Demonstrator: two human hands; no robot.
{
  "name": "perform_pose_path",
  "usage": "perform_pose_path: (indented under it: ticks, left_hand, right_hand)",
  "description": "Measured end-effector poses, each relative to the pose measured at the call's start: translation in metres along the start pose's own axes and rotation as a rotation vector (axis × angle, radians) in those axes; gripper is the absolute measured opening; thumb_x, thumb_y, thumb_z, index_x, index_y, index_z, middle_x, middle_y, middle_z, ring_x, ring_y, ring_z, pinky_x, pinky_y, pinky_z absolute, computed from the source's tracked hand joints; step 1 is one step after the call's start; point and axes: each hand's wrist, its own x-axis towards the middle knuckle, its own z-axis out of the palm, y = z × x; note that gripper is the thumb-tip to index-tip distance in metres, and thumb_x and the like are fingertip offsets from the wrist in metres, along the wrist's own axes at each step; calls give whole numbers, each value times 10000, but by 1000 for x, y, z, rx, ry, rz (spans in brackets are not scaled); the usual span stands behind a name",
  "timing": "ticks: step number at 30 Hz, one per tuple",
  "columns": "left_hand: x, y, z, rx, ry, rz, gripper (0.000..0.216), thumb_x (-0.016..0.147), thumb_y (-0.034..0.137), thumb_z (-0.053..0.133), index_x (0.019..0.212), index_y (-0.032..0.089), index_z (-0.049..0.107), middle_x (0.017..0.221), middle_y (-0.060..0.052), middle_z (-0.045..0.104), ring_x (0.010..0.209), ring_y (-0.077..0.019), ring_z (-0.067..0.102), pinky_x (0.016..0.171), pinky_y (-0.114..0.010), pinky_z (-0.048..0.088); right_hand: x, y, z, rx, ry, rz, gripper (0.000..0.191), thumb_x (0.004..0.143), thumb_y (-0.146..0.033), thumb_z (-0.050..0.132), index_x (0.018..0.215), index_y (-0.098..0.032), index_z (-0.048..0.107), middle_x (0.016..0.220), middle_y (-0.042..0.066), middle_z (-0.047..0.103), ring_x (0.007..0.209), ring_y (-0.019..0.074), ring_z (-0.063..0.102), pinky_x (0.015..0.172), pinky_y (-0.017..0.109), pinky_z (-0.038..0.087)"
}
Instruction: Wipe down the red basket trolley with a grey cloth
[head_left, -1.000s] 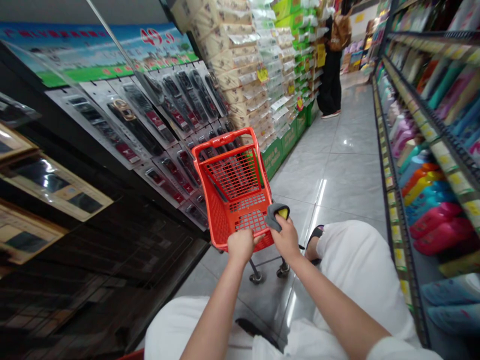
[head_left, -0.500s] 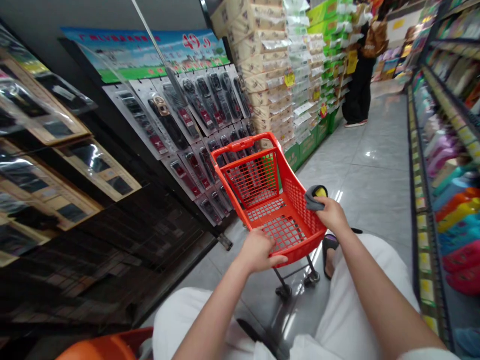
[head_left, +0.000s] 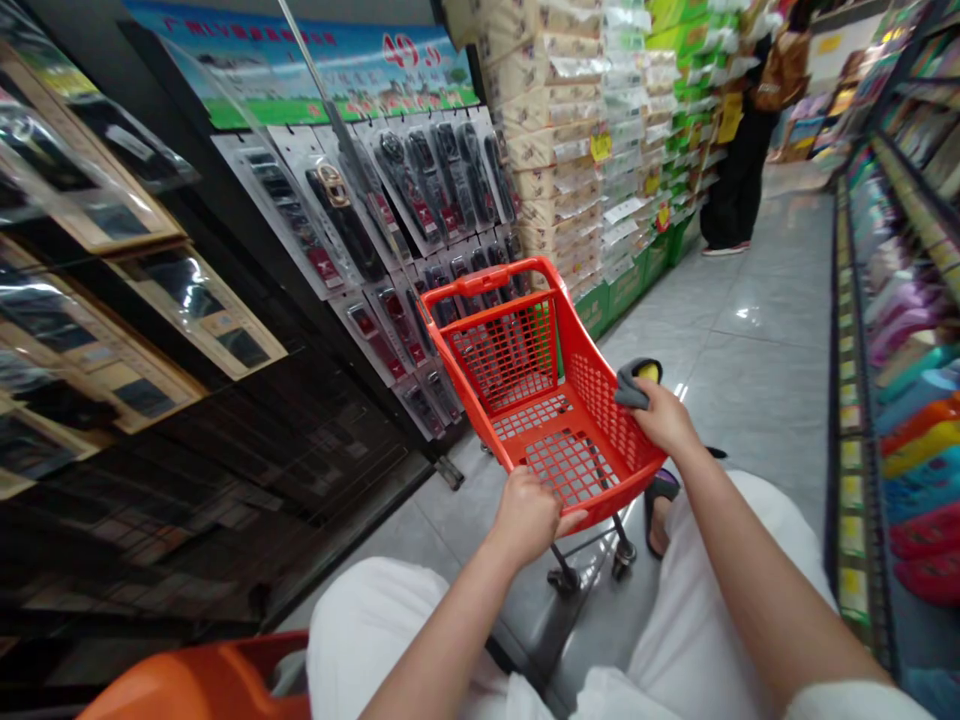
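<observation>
A red plastic shopping cart (head_left: 574, 425) stands in front of me, its mesh basket holding nothing that I can see. My left hand (head_left: 529, 512) is closed around the near left rim of the basket, with the thumb along the outer edge. In my right hand (head_left: 664, 415) is a bunched grey cloth (head_left: 631, 388) with a yellow patch, pinched at the basket's right rim. The right hand's fingers are partly hidden by the cloth, and I cannot tell whether they also touch the rim.
Packaged belts (head_left: 420, 180) hang on a rack at the left, beside boxed goods (head_left: 142, 390). Stacked cartons (head_left: 559, 130) line the aisle. A person (head_left: 739, 160) stands farther along. Shelves of slippers (head_left: 922, 480) run along the right. Something orange (head_left: 195, 685) lies at lower left.
My left hand has shifted slightly right along the rim, and its fingers have curled around it. The right hand keeps the cloth at the right rim. The view has turned slightly left.
</observation>
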Motion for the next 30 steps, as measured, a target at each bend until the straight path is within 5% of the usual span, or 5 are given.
perform_pose_path:
  ticks: [5,13,18,24,30]
  left_hand:
    - [5,13,-2,9,-75,-67,581,909,570,431,619,157,721,524,-74,645,550,-173,560,667,-359,344]
    - [-7,48,-7,-55,-200,-116,548,915,558,419,738,162,754,597,-98,683,653,-211,609,741,-406,377]
    - [-6,60,-9,-71,-229,-108,563,921,563,402,758,160,761,600,-98,683,658,-208,610,759,-412,379]
    - [18,26,-11,5,-254,-202,586,942,528,373,747,140,766,641,-127,703,662,-218,622,740,-396,360]
    - [7,-19,-12,58,-194,-217,586,953,498,362,649,151,722,625,-114,697,632,-203,599,695,-373,322]
  right_hand:
    - [50,-10,13,101,-89,-57,463,662,-151,574,1114,-201,657,1094,54,711,1004,239,646,912,351,481]
    - [4,8,-13,-6,-114,-44,425,723,-204,603,1148,-212,626,1061,76,713,964,248,654,860,329,485]
    - [18,-1,-13,81,-185,-61,407,665,-126,588,1064,-188,643,1027,72,708,959,238,641,870,329,475]
    - [48,-23,6,476,-302,63,306,631,-186,637,935,-155,632,884,21,700,842,186,635,853,334,485]
    - [8,-13,5,481,-362,72,278,623,-215,661,895,-155,675,818,6,697,777,191,625,765,307,487]
